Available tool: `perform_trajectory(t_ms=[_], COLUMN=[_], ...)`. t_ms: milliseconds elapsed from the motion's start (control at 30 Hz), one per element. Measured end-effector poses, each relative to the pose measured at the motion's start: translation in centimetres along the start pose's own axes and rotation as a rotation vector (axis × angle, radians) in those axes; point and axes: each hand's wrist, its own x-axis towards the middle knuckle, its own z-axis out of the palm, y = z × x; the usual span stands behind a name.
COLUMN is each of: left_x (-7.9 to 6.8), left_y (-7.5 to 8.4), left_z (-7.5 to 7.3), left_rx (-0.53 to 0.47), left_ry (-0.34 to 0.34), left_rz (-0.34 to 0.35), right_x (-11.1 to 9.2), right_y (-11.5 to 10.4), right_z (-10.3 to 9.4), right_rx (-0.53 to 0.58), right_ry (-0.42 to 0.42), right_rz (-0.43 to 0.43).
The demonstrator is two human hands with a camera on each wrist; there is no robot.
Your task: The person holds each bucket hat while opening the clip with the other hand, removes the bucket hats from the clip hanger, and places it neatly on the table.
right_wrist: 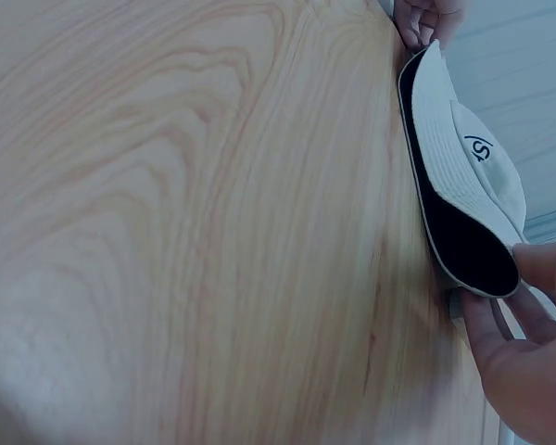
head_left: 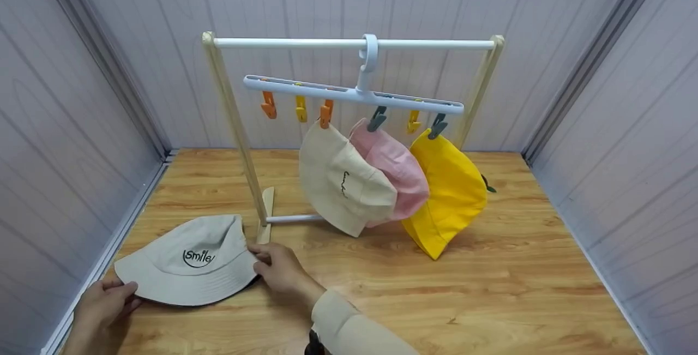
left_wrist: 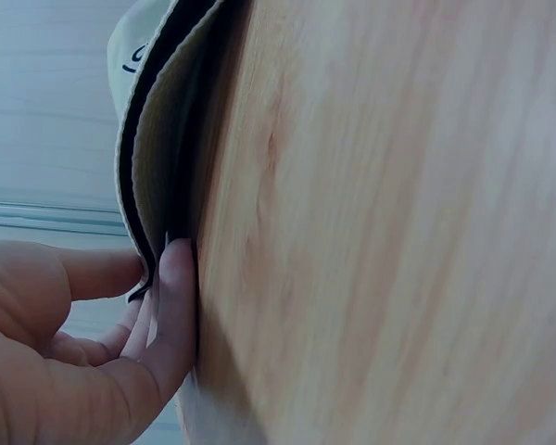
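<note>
A light grey bucket hat [head_left: 180,251] with "smile" lettering lies flattened on its side, low over the wooden tabletop at the front left. My left hand [head_left: 106,303] pinches the left end of its brim between thumb and fingers. At the brim's right end, my right hand [head_left: 281,268] grips the edge, thumb on the near face and fingers behind. The right wrist view shows the dark lining [right_wrist: 468,246] where the two brim layers part. In the left wrist view the hat's brim [left_wrist: 148,139] gapes above the pinching fingers.
A wooden-legged rack with a white bar [head_left: 294,43] stands behind. From it hangs a tilted clip hanger [head_left: 311,90] with orange, yellow and grey clips. Clipped there are a cream hat [head_left: 332,175], a pink hat [head_left: 406,180] and a yellow hat [head_left: 452,197]. Panelled walls enclose the tabletop [head_left: 507,289].
</note>
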Motion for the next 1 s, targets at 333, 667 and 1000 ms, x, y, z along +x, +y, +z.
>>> perform_trajectory(t_ms=[333,667,1000], left_x=[-0.6,-2.2,-4.6], left_y=[1.3,3.2,7.3], left_z=[0.3,1.7,7.3], left_rx=[0.252,0.554,0.513], left_ry=[0.077,0.276,0.322], left_rz=[0.091,0.285,0.688], right_x=[-0.3,-1.1,-3.4], right_y=[0.4,-0.4,-4.0], right_z=[-2.6,-8.9,-15.6], right_rx=[0.099,0.047,0.044], right_ry=[0.017,0.032,-0.025], right_rz=[0.01,-0.069,-0.207])
